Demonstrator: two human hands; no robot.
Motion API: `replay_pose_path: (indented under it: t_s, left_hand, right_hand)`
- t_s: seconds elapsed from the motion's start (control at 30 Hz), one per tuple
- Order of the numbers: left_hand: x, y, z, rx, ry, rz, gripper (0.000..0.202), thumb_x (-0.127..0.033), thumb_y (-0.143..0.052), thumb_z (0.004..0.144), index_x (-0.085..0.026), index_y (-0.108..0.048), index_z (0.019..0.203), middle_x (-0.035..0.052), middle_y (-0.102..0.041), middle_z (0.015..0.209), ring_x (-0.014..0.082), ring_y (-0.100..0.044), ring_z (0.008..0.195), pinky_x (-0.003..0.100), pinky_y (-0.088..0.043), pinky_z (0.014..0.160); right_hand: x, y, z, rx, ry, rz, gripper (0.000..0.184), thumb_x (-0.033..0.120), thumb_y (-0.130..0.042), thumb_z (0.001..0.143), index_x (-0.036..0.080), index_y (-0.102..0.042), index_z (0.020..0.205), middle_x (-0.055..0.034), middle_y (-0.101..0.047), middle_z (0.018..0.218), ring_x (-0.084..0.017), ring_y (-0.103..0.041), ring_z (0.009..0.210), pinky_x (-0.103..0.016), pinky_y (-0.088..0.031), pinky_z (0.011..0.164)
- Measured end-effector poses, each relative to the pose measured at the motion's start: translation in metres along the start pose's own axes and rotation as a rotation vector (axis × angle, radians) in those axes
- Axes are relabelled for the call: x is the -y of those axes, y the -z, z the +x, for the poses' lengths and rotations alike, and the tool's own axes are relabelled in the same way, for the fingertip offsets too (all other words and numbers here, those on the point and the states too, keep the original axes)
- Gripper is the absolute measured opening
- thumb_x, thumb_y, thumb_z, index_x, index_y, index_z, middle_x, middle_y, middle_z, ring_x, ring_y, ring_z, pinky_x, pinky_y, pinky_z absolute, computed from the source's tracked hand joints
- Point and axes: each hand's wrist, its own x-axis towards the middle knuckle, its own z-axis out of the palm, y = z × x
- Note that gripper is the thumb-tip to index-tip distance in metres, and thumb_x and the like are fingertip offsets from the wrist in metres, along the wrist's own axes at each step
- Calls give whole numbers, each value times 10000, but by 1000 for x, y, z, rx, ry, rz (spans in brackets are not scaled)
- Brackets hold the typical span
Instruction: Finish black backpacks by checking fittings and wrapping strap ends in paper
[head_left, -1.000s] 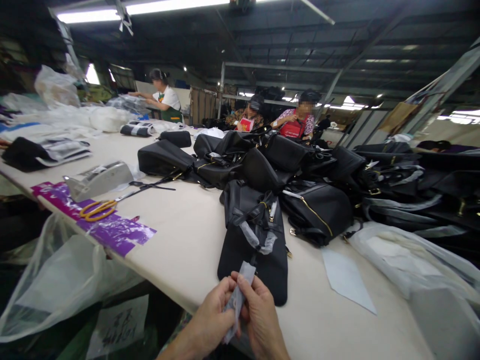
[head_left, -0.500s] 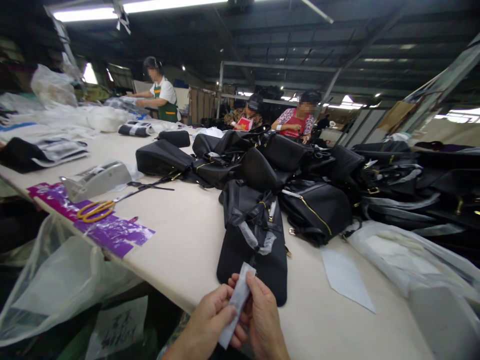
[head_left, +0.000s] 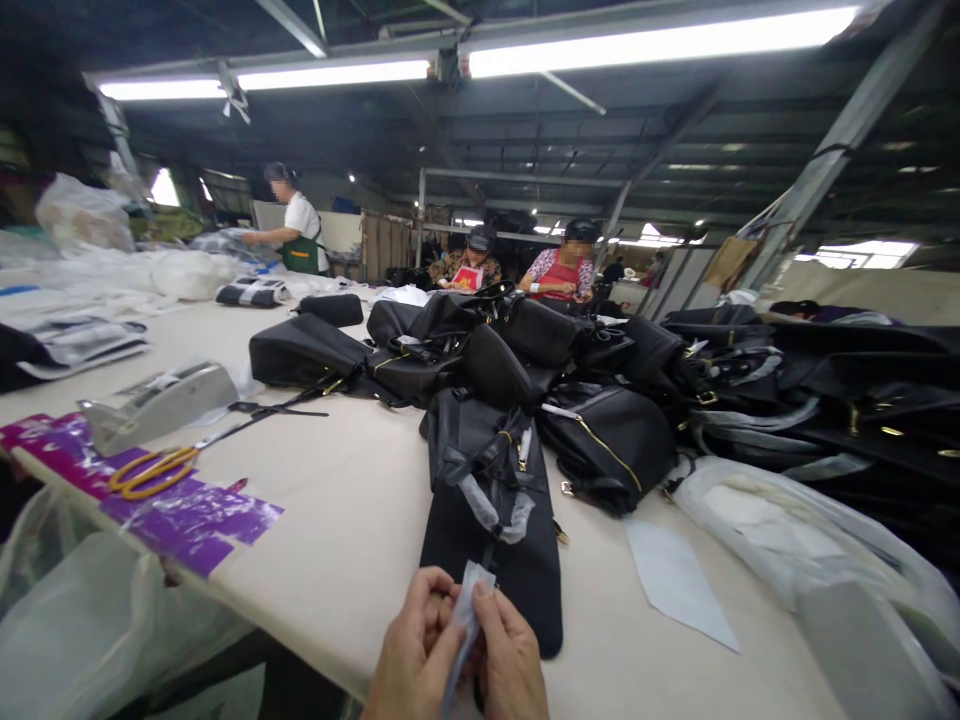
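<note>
At the bottom centre, my left hand (head_left: 421,648) and my right hand (head_left: 511,650) are both closed on a narrow strip of whitish translucent wrapping (head_left: 468,606). My right thumb presses on its upper part, and my left fingers curl round its left edge. A dark strap seems to run into the strip's far end. Just beyond lies a black bag (head_left: 525,595) on the table, its handle (head_left: 480,505) partly covered in similar whitish wrapping. My hands hide the lower part of the strip and the bag's near left corner.
Yellow-handled scissors (head_left: 154,472) and a grey tape dispenser (head_left: 161,405) rest at the left by purple tape (head_left: 195,520). More black bags (head_left: 607,440) are heaped beyond. A white sheet (head_left: 679,580) and a clear plastic bag (head_left: 787,520) lie right. Several people work behind.
The strip has been folded narrower between my fingers, and my left fingers have curled in more. The view has tilted up and shifted slightly right.
</note>
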Motion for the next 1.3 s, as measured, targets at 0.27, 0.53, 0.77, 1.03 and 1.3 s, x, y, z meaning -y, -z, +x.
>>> replay_pose_path:
  t_s: [0.27, 0.53, 0.77, 1.03, 1.3]
  left_hand:
    - [5, 21, -2, 179, -236, 372, 407, -425, -420, 970, -303, -617, 1305, 60, -596, 898, 153, -613, 704, 219, -528, 617]
    - [4, 22, 7, 177, -85, 196, 508, -548, -537, 892, -236, -649, 1276, 64, -584, 906, 136, -590, 638, 235, -519, 562]
    - [-7, 18, 10, 191, 203, -133, 708, -606, -753, 699, -166, -640, 1242, 21, -605, 792, 115, -568, 545, 242, -465, 517]
    - [-15, 17, 14, 178, 288, -137, 833, -637, -792, 616, -131, -615, 1253, 50, -677, 782, 96, -551, 482, 232, -454, 481]
    - [-8, 12, 11, 148, 236, -326, 615, -516, -822, 657, -179, -642, 1139, -20, -592, 727, 103, -583, 486, 228, -464, 477]
  right_hand:
    - [18, -5, -1, 87, -55, 146, 547, 628, -870, 497, 182, -574, 609, 46, -534, 522, -91, -472, 470, -215, -419, 461]
    - [16, 2, 2, 150, -40, 132, 519, 585, -877, 533, 163, -616, 686, 21, -586, 597, -116, -540, 527, -209, -433, 446]
    - [21, 1, 1, 190, -83, 116, 502, 567, -879, 554, 160, -628, 708, 17, -596, 608, -106, -521, 515, -202, -412, 416]
    - [22, 0, 1, 141, -86, 66, 535, 602, -869, 531, 165, -594, 672, 9, -605, 598, -122, -534, 523, -219, -424, 440]
    - [28, -5, -3, 106, -39, 23, 507, 564, -870, 568, 146, -612, 695, 19, -597, 625, -86, -515, 548, -196, -437, 507]
